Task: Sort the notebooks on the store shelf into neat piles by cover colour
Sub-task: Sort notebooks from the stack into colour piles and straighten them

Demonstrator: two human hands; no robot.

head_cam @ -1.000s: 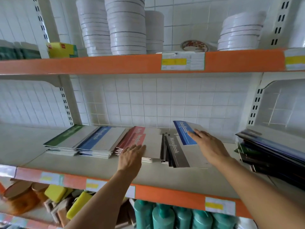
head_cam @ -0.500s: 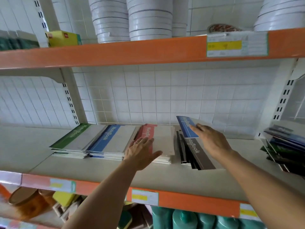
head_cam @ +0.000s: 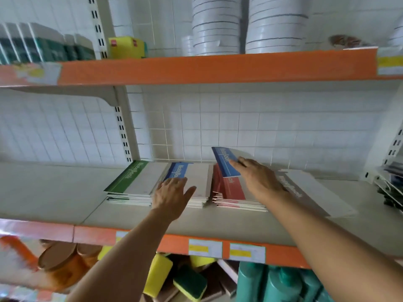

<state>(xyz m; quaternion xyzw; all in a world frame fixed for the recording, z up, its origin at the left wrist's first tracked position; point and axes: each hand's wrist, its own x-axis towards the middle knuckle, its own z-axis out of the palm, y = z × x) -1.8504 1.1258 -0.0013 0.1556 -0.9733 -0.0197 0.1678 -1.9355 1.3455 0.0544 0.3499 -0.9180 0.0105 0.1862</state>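
Note:
On the middle shelf (head_cam: 65,192) lie four piles of notebooks: a green pile (head_cam: 130,182), a blue pile (head_cam: 196,179), a red pile (head_cam: 231,190) and a black or dark grey pile (head_cam: 309,192) at the right. My right hand (head_cam: 257,177) holds a blue notebook (head_cam: 224,162) lifted and tilted above the red pile. My left hand (head_cam: 172,195) hovers with spread fingers over the near left corner of the blue pile; whether it touches is unclear.
An orange-edged upper shelf (head_cam: 196,66) carries stacks of white plates (head_cam: 216,25) and a yellow box (head_cam: 126,47). More dark notebooks (head_cam: 390,182) lie at the far right. Below are sponges (head_cam: 161,273), teal bottles (head_cam: 272,284) and jars (head_cam: 58,258).
My right hand has carried the blue notebook leftward from the black pile to above the red pile. My left hand has shifted from the red pile to the blue pile.

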